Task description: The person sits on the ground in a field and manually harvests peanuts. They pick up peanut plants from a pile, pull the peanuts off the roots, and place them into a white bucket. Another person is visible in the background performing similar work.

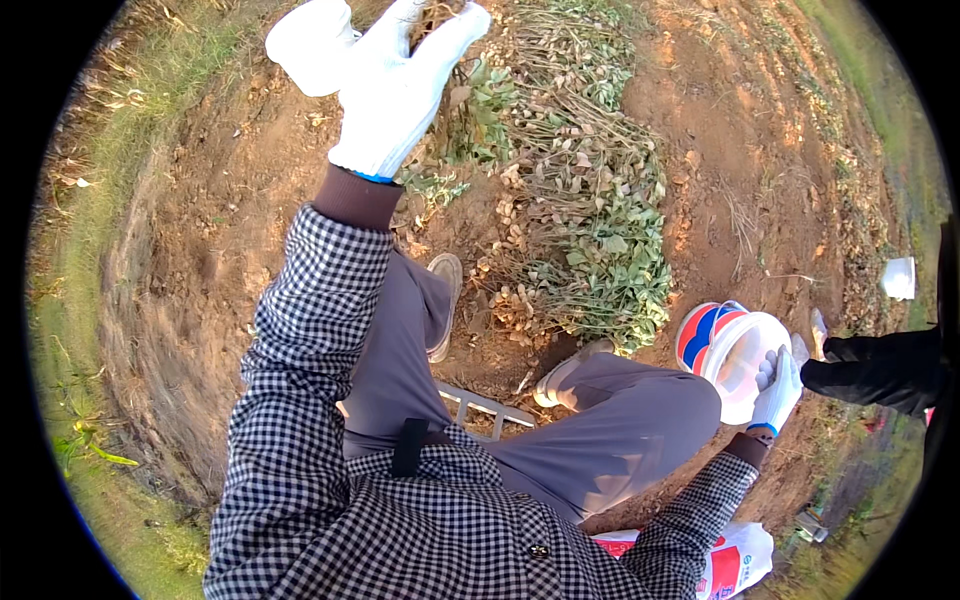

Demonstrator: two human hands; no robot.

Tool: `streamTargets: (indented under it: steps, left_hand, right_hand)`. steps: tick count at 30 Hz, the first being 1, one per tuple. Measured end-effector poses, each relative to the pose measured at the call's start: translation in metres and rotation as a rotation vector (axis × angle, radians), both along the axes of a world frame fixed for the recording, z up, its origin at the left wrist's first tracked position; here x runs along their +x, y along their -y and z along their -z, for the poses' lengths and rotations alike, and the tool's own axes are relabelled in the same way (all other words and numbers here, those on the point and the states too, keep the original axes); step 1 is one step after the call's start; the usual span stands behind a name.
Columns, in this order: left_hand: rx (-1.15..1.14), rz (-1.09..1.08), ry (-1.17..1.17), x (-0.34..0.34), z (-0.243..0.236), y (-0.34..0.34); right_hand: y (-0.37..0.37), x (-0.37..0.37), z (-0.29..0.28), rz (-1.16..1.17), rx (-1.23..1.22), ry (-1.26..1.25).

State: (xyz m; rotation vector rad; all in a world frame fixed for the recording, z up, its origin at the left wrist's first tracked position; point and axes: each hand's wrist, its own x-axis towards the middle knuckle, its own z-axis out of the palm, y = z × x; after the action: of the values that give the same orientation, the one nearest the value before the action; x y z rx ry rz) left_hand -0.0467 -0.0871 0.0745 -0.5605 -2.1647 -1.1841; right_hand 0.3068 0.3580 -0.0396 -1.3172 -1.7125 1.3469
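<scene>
One left hand (pixel 388 110), in a white glove, is at the top edge of view. Thumb and forefinger stand well apart, with brown plant matter (pixel 437 14) showing in the gap; the picture edge cuts the fingers, so whether they grip it cannot be determined. One right hand (pixel 777 397), also gloved, is closed on the rim of a striped bucket (pixel 697 335), grey-coated fingers inside the mouth. This bucket is red, blue and white, is tilted, and sits on the soil (pixel 720 215) just beyond the wearer's right knee (pixel 690 400).

Count: one striped bucket; one white bucket (pixel 899 278), well apart at far right; one white rounded object (pixel 312 45) beside the left hand, kind not confirmed; one long heap of plants (pixel 610 210), leaves green to dry brown, individual plants not countable; two shoes, left (pixel 447 300) and right (pixel 565 377).

Surroundings: a grey metal frame (pixel 485 408) lies between the wearer's legs. A red-and-white sack (pixel 742 562) is partly hidden by the right sleeve (pixel 700 515). A second person's dark-trousered leg (pixel 870 370) stands just beside the striped bucket. Grass (pixel 190 85) borders the left. The left hand partly covers the white rounded object.
</scene>
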Motion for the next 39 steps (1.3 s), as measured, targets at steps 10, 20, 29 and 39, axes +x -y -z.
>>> streamTargets:
  steps: [10, 20, 29, 39]
  left_hand:
    - [0.063, -0.364, 0.379, 0.020, 0.064, 0.216]
    - [-0.804, -0.614, 1.203, 0.074, 0.225, 0.361]
    - [-0.870, -0.698, 1.386, 0.068, 0.247, 0.387]
    - [-0.215, -0.245, 0.954, 0.022, 0.186, 0.279]
  right_hand:
    - [-0.062, 0.044, 0.084, -0.062, -0.026, 0.126]
    - [0.077, -0.092, -0.031, -0.767, 0.059, 0.377]
    - [0.120, -0.168, 0.055, -1.185, 0.224, 0.578]
    - [0.208, -0.172, 0.205, -1.667, 0.891, 1.067]
